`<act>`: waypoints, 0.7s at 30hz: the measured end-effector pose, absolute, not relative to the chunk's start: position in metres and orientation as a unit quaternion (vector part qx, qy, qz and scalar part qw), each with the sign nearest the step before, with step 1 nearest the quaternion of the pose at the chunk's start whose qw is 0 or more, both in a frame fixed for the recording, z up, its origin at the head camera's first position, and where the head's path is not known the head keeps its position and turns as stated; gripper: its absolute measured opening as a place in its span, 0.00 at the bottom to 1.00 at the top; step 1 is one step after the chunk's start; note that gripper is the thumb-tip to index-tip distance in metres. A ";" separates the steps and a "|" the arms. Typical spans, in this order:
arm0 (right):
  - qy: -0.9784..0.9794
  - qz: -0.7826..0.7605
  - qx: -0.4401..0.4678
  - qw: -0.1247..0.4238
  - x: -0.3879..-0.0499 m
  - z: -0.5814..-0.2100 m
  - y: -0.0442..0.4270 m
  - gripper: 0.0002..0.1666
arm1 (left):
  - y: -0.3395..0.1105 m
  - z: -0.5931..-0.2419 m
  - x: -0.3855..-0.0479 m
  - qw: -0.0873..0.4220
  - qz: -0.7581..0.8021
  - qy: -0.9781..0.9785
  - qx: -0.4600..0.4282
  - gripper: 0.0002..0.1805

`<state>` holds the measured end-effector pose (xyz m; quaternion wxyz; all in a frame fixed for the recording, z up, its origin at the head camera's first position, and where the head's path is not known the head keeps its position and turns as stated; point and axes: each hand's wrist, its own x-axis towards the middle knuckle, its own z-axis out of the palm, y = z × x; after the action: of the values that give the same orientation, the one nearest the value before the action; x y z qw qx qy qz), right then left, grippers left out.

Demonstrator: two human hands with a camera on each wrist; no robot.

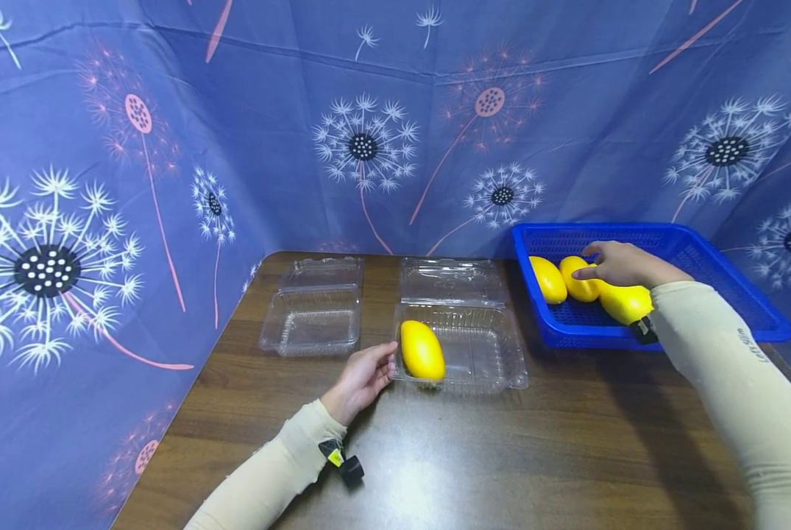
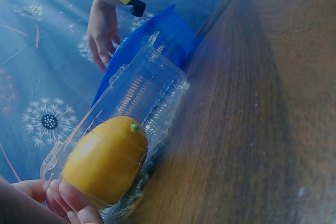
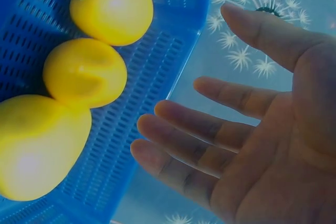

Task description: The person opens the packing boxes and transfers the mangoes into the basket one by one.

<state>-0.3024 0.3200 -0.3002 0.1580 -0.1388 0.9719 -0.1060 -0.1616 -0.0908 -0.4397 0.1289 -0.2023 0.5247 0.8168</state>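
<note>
A yellow mango (image 1: 423,350) with a small green stem end lies at the left side of an open clear plastic clamshell box (image 1: 477,353). At that box's left rim, my left hand (image 1: 363,377) pinches the edge with thumb and fingers, as the left wrist view shows up close. My right hand (image 1: 615,263) hovers above the blue basket (image 1: 547,335), its fingers spread and holding nothing. Below it in the basket sit several yellow mangoes (image 3: 86,72), seen in a row in the right wrist view, apart from the fingertips.
A second clear clamshell box (image 1: 312,318), smaller and open, stands to the left on the wooden table (image 1: 369,478). Blue dandelion-print cloth (image 1: 369,66) hangs behind and along the sides. The basket stands at the back right, close to the cloth.
</note>
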 end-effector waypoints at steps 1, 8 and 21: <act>0.972 -0.105 -0.140 0.157 -0.302 -0.300 0.319 0.48 | -0.091 -0.440 -0.161 0.129 0.816 0.525 -0.203 0.05; 0.973 -0.103 -0.144 0.150 -0.299 -0.301 0.310 0.48 | -0.090 -0.440 -0.162 0.126 0.814 0.527 -0.209 0.06; 0.971 -0.105 -0.172 0.130 -0.292 -0.301 0.294 0.43 | -0.090 -0.438 -0.161 0.125 0.821 0.518 -0.205 0.06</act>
<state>-0.2919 0.2937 -0.3014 0.1300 -0.1724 0.9707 -0.1053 -0.1605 -0.0902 -0.4384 0.1247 -0.2045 0.5182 0.8210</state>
